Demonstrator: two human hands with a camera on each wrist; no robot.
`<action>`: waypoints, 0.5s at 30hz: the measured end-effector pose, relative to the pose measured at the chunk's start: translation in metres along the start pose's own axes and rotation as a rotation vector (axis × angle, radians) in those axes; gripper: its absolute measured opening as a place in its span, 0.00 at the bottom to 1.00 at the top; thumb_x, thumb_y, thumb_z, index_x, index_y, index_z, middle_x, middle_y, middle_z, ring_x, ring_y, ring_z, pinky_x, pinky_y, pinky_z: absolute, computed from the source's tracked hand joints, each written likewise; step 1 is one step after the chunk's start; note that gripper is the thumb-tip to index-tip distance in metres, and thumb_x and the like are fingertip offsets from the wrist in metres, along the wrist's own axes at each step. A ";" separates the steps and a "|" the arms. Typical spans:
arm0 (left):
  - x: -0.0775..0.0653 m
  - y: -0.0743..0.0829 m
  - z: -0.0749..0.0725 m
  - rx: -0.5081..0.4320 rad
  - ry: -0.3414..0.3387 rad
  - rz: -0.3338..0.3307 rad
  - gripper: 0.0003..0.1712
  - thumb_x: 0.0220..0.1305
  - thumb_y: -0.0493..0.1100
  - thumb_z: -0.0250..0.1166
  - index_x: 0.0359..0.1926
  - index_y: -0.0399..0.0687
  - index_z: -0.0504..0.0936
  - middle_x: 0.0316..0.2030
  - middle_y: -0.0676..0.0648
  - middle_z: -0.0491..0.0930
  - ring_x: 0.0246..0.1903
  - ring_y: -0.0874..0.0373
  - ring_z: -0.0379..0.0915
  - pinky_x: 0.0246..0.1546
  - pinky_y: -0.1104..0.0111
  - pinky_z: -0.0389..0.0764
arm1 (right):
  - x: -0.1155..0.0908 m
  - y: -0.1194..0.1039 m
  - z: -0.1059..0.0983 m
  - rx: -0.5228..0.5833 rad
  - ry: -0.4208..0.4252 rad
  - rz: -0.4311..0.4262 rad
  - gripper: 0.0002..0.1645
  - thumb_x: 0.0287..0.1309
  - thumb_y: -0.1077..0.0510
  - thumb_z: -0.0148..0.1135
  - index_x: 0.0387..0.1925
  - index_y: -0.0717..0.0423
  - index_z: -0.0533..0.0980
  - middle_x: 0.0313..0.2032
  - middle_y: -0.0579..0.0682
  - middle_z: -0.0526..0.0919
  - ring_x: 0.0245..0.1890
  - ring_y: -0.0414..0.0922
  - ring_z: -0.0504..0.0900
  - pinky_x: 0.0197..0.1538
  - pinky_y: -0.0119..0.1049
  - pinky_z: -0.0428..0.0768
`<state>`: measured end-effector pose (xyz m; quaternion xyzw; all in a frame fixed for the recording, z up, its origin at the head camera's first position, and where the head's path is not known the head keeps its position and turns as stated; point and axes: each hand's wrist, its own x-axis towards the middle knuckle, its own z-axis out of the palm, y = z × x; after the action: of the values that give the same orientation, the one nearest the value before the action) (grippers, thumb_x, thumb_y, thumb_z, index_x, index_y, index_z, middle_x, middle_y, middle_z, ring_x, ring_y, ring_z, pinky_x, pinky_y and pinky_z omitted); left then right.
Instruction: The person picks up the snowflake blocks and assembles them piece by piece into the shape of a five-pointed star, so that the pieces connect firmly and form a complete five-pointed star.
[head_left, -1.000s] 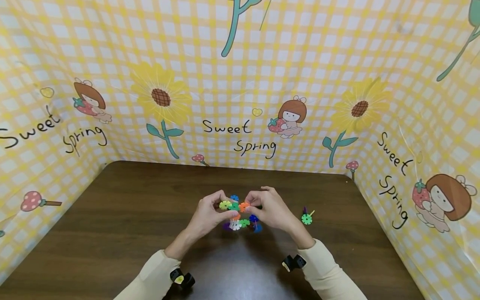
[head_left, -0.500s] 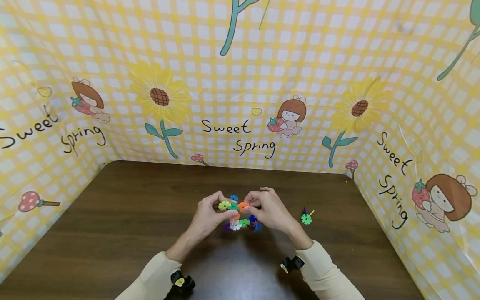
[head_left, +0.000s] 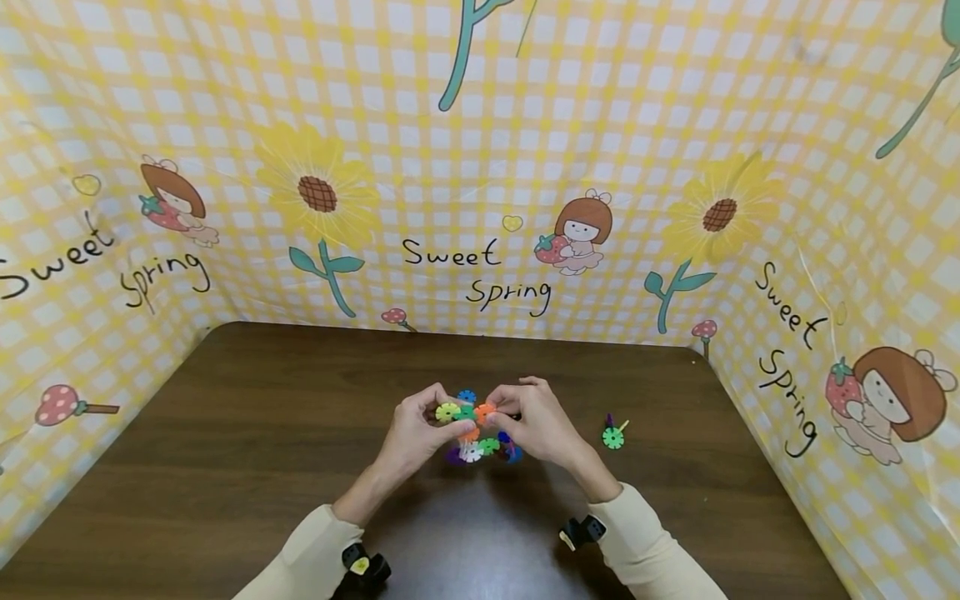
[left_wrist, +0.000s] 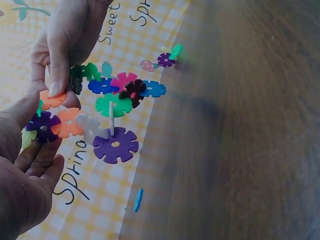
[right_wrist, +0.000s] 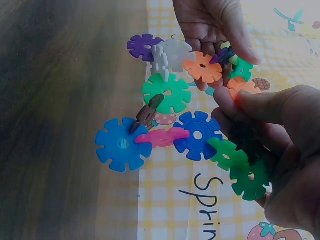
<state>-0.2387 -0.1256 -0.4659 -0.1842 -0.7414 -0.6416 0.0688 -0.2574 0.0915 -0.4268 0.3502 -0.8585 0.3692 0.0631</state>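
A chain of interlocking notched building discs hangs between my two hands. My left hand (head_left: pixel 412 429) pinches its upper left part, near a yellow-green disc (head_left: pixel 447 412) and a green disc (head_left: pixel 467 414). With thumb and fingers, my right hand (head_left: pixel 536 421) pinches an orange disc (right_wrist: pixel 243 89) close beside that green one. Below the hands the chain bends through a purple disc (left_wrist: pixel 116 145), a light blue disc (right_wrist: pixel 124 145) and a pink disc (right_wrist: pixel 162 137). Dark green discs (right_wrist: pixel 250 180) at its other end lie against the right hand. Fingers hide some joints.
A small separate cluster with a green disc (head_left: pixel 612 437) stands on the dark wooden table (head_left: pixel 262 467), right of the hands. One cyan disc (left_wrist: pixel 138 200) appears apart from the chain in the left wrist view. A checked yellow cloth (head_left: pixel 450 167) walls the back and sides.
Both hands keep nearly the same grip on the discs. The right wrist has shifted slightly left, and the head view has moved a little.
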 end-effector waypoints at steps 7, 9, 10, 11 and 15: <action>-0.001 -0.003 0.000 0.017 -0.004 0.003 0.12 0.56 0.38 0.76 0.32 0.42 0.78 0.38 0.42 0.83 0.30 0.57 0.81 0.29 0.68 0.83 | -0.001 -0.001 0.001 -0.067 -0.010 -0.016 0.03 0.64 0.58 0.68 0.37 0.54 0.83 0.30 0.42 0.89 0.36 0.35 0.87 0.66 0.56 0.60; -0.002 -0.002 0.001 0.017 -0.003 0.010 0.12 0.56 0.38 0.76 0.31 0.42 0.78 0.38 0.42 0.84 0.31 0.57 0.81 0.29 0.69 0.82 | -0.001 -0.002 0.000 -0.086 -0.010 -0.024 0.03 0.63 0.59 0.68 0.38 0.54 0.83 0.30 0.43 0.89 0.36 0.36 0.87 0.65 0.55 0.61; -0.001 -0.001 0.001 0.022 -0.004 0.014 0.12 0.56 0.38 0.76 0.31 0.42 0.78 0.38 0.42 0.84 0.31 0.57 0.81 0.29 0.69 0.82 | -0.001 -0.003 0.000 -0.097 -0.010 -0.028 0.03 0.62 0.60 0.69 0.37 0.54 0.83 0.31 0.44 0.89 0.36 0.36 0.87 0.65 0.55 0.62; -0.001 0.000 0.001 0.028 -0.007 0.018 0.13 0.55 0.38 0.76 0.30 0.43 0.78 0.38 0.42 0.84 0.31 0.57 0.81 0.29 0.69 0.82 | 0.000 -0.004 -0.001 -0.107 -0.010 -0.032 0.03 0.62 0.60 0.69 0.37 0.54 0.83 0.31 0.44 0.89 0.36 0.36 0.87 0.65 0.55 0.62; 0.002 0.004 -0.002 0.060 -0.035 0.021 0.13 0.55 0.39 0.77 0.32 0.45 0.78 0.38 0.44 0.84 0.30 0.55 0.81 0.29 0.68 0.83 | 0.001 -0.005 -0.006 -0.134 -0.019 -0.052 0.03 0.61 0.59 0.70 0.37 0.53 0.83 0.31 0.44 0.89 0.35 0.36 0.87 0.66 0.56 0.62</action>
<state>-0.2390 -0.1265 -0.4615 -0.2008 -0.7596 -0.6149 0.0681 -0.2558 0.0929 -0.4192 0.3710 -0.8724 0.3060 0.0878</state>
